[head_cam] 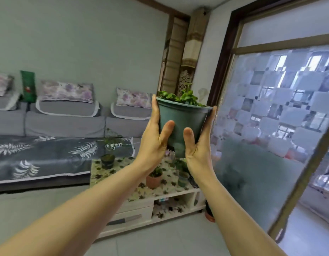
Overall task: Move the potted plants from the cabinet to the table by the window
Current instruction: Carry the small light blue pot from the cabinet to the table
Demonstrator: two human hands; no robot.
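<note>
I hold a dark green plastic pot (184, 117) with small green leaves at chest height, upright and slightly tilted. My left hand (156, 137) grips its left side, thumb on the front. My right hand (198, 143) grips its right side the same way. Below and beyond the pot stands a low white table (134, 193) with a leaf-patterned cloth, next to the window. On it are a black pot (107, 161), a terracotta pot (153, 179) and a grey-green pot (183, 179), each with a plant.
A grey sofa (64, 124) with floral cushions runs along the far wall, left of the table. A large frosted-check window (274, 111) fills the right side. An orange pot (209, 216) sits on the tiled floor by the table's right end.
</note>
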